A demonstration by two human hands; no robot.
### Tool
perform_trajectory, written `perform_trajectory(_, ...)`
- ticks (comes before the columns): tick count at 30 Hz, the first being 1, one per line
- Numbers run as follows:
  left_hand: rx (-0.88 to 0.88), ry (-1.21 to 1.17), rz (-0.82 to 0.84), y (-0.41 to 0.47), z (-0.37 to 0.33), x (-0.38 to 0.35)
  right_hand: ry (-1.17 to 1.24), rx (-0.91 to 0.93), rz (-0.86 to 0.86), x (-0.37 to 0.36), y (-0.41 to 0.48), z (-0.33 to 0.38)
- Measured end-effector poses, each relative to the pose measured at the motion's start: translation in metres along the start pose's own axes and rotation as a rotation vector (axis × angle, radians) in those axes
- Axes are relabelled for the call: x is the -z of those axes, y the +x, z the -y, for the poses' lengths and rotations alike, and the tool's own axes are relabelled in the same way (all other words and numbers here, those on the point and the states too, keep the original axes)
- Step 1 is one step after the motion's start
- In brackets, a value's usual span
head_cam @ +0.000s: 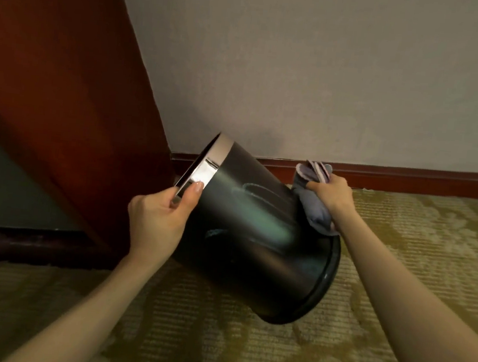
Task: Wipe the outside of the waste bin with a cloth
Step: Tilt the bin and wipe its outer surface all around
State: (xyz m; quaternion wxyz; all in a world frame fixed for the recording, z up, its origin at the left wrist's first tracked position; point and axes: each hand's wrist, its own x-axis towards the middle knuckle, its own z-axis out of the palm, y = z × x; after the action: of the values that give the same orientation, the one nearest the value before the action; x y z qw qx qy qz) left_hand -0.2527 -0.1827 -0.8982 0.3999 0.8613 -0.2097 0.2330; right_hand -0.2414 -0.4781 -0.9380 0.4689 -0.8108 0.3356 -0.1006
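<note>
I have the bin (pixel 256 227) tilted over the carpet (pixel 398 288). My left hand (pixel 155 225) pinches its metal rim (pixel 200 170), and my right hand (pixel 331 196) clutches the bunched cloth (pixel 315 210) against the bin's side near the base. That rim hold looks thin; a hard wipe could twist the bin loose and drop it.

No lettering, brand, number or sign can be read. The waste bin (pixel 256 227) bears only a faint pale oval mark (pixel 250 192) on its dark side, between the left hand (pixel 157 219) and the right hand (pixel 333 196), too blurred to read.
</note>
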Motion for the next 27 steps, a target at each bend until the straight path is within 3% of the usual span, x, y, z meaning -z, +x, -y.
perform_trajectory(4, 0.048, -0.025, -0.024, -0.008, -0.002, 0.0, -0.029, 0.004, 0.025, -0.003, 0.004, 0.005)
perform_trajectory(9, 0.121, -0.043, -0.048, -0.008, 0.004, 0.003, -0.024, 0.139, -0.033, -0.012, -0.016, 0.021)
perform_trajectory(18, 0.174, 0.007, -0.044, 0.007, -0.002, -0.002, 0.169, 0.378, -0.279, -0.026, -0.097, 0.036)
perform_trajectory(23, 0.194, 0.066, -0.032, 0.018, -0.017, -0.009, 0.157, 0.494, -0.466, -0.045, -0.145, 0.02)
perform_trajectory(27, 0.172, 0.094, -0.049, 0.015, -0.022, -0.012, 0.157, 0.518, -0.485, -0.048, -0.158, 0.011)
